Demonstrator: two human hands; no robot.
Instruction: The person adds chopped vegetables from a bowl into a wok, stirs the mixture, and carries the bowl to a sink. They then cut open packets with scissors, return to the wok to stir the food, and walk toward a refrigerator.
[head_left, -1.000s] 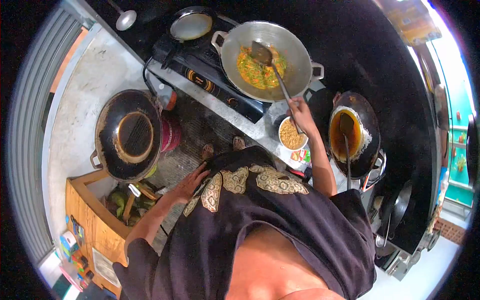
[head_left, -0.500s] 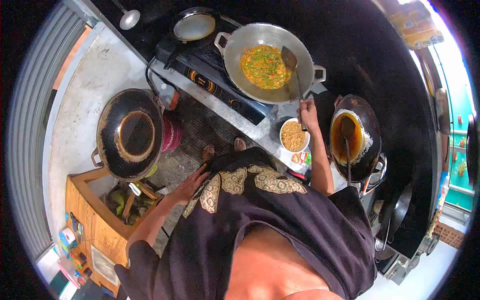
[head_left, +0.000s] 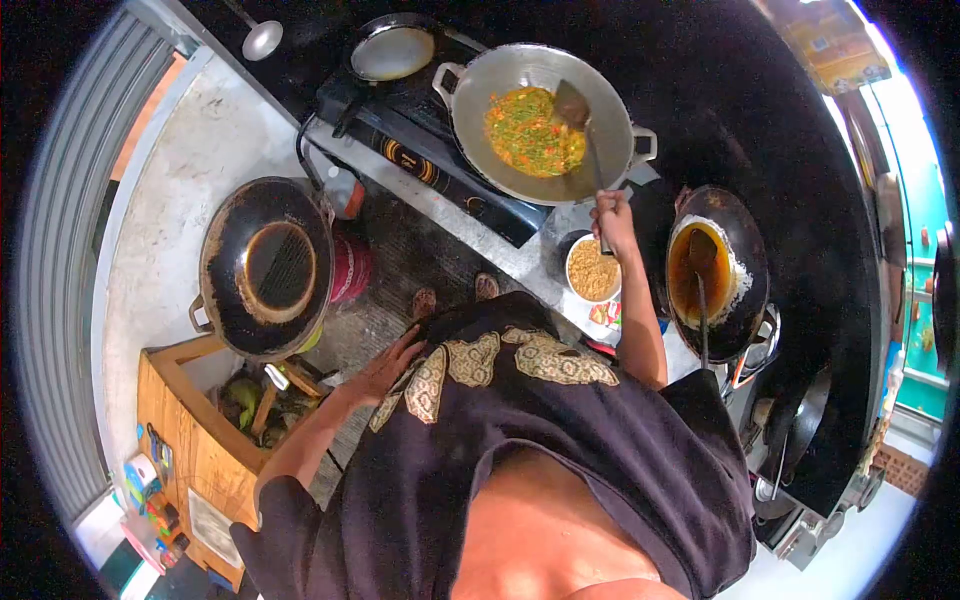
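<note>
The right hand (head_left: 613,218) is gripping a spatula (head_left: 574,105) resting in the silver wok (head_left: 480,85), just beside the food (head_left: 530,130); the left hand (head_left: 385,368), fingers spread, is pressing against the hip

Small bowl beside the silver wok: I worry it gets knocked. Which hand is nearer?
Right. The right hand grips the spatula right beside the bowl; the left hand rests on the dark shirt, well away from it.

The person wears a loose black shirt (head_left: 560,440) with short sleeves and tan leaf-shaped motifs (head_left: 555,365) across its far part. The left hand (head_left: 385,365) and right hand (head_left: 615,222) are bare. The brownish footwear (head_left: 485,287) is too small to make out.
</note>
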